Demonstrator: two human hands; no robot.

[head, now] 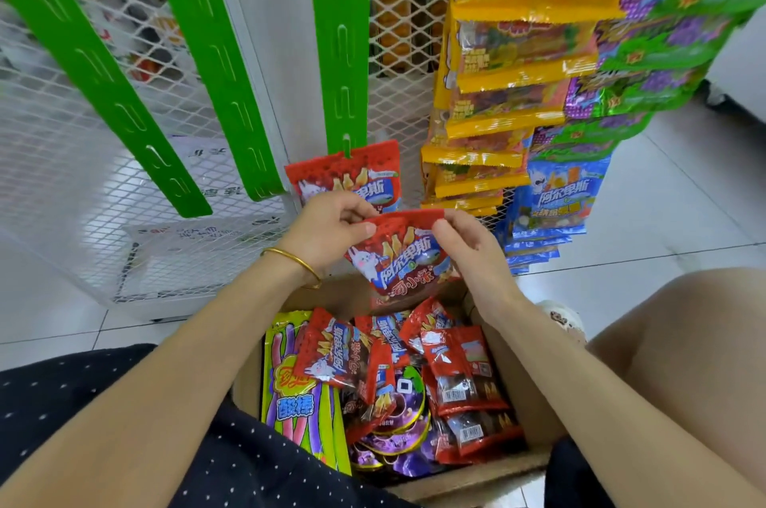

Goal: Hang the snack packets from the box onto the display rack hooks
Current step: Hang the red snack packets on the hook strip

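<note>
Packet (404,259) poised below the strip (342,51)
Your left grip (327,226) and right grip (468,246) pinch its top corners above the box (476,476); free hooks (345,97) lie ahead and upward, above the hung packet (344,176), nearer your left.

Both hands hold one red snack packet (404,259) by its top edge, above the far edge of the cardboard box (476,480). The left hand (327,226), with a gold bracelet (294,259) on the wrist, pinches the top left corner. The right hand (476,246) pinches the top right corner. Just behind it, a same red packet (352,176) hangs at the lower end of a green strip (342,39) on the white mesh rack (83,134). The box holds more red packets (456,371), purple ones (398,404) in the middle and a long yellow-green packet (290,395) along its left wall. To the right of the strip hang columns of yellow packets (497,93), purple-green packets (663,31) and blue packets (555,201).
</note>
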